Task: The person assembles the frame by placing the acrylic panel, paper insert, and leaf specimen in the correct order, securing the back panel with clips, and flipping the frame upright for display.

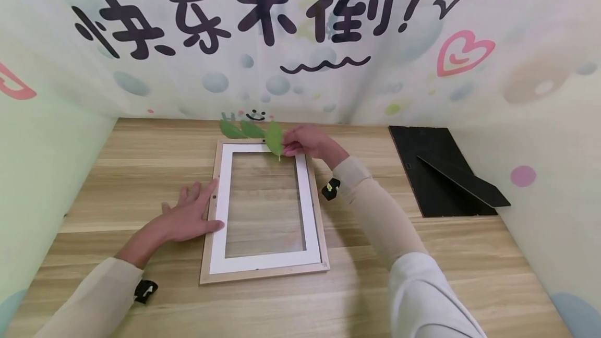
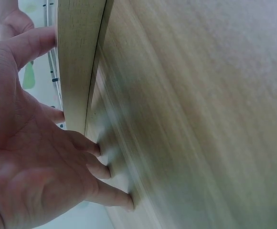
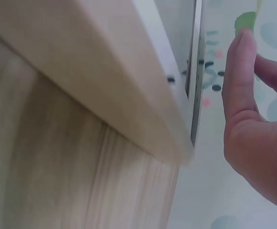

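Observation:
A wooden picture frame (image 1: 264,276) with a white mat border lies flat on the table, and wood grain shows through its window. My left hand (image 1: 188,218) is spread at its left side; in the left wrist view the thumb and index finger of this hand (image 2: 28,143) touch the frame's side (image 2: 79,62), while other fingertips rest on the table. Above the frame's far edge, my right hand (image 1: 307,142) pinches a green leaf (image 1: 274,139). This leaf (image 3: 245,21) shows partly past the fingertips in the right wrist view. Two more leaves, a left one (image 1: 231,129) and a middle one (image 1: 252,129), lie behind the frame.
A black backing board (image 1: 436,197) with its stand leg (image 1: 462,180) angled out lies at the table's right. The wooden table (image 1: 141,171) ends at a printed curtain (image 1: 178,87) at the back, and pale walls rise on both sides.

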{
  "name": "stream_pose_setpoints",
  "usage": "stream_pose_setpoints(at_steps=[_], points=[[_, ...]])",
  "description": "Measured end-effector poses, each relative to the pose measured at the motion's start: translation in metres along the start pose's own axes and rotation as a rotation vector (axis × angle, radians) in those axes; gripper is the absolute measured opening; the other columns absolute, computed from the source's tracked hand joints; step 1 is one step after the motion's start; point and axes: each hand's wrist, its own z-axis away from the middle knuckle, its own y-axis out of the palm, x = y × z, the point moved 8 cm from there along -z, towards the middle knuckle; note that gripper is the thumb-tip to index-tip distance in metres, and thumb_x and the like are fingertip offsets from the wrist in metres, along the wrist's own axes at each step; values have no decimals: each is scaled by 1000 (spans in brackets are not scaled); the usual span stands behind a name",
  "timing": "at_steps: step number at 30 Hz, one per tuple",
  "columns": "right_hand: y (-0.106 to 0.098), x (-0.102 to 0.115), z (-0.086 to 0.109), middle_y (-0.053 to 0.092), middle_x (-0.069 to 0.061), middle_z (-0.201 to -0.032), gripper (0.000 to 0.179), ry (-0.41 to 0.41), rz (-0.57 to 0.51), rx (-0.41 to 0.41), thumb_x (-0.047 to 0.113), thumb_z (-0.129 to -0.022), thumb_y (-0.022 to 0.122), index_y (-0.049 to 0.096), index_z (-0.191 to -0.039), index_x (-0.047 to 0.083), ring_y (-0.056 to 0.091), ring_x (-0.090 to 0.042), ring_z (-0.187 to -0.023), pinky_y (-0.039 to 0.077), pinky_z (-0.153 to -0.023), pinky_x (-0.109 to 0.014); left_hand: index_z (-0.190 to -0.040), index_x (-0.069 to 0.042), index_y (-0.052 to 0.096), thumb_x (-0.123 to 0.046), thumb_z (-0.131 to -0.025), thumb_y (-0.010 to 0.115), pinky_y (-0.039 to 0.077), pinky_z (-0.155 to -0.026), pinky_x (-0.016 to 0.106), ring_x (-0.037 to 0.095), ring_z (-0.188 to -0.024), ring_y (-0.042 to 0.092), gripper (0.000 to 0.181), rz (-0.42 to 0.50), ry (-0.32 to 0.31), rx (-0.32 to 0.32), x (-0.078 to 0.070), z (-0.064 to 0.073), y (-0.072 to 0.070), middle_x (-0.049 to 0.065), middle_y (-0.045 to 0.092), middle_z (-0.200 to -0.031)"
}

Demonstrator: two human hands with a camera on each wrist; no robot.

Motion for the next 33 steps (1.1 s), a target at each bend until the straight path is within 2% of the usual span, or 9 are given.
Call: stream_pose_setpoints(at_steps=[5,10,14,33], points=[[13,-5,3,67,-13,-76,13,-12,-26,27,-1,-93,60,60,-106,-4,69,-18,-63,58,-60,-26,-157,-13,-1,-52,-89,62,-3,-87,88,65,-136,-7,100,6,1,0,0,0,0,42,-3,-152],[28,-13,7,67,-14,-75,16,5,-63,67,-3,-93,58,59,-110,-6,69,-18,-62,58,-60,-26,-157,-14,-1,-53,-89,61,-4,-88,88,65,-136,-7,100,7,-2,2,0,0,0,42,-2,-152],[39,-17,10,68,-14,-76,18,20,-54,80,-2,-94,58,59,-112,-6,69,-18,-63,58,-60,-26,-157,-14,-2,-54,-89,60,-3,-88,88,65,-136,-7,101,3,-4,3,1,0,0,42,-3,-152],[73,-34,22,68,-17,-79,25,85,-50,80,-4,-93,58,54,-118,-6,69,-20,-64,58,-60,-26,-157,-13,-1,-50,-90,61,-4,-88,88,64,-136,-8,99,2,-12,5,2,-1,0,41,-3,-152]])
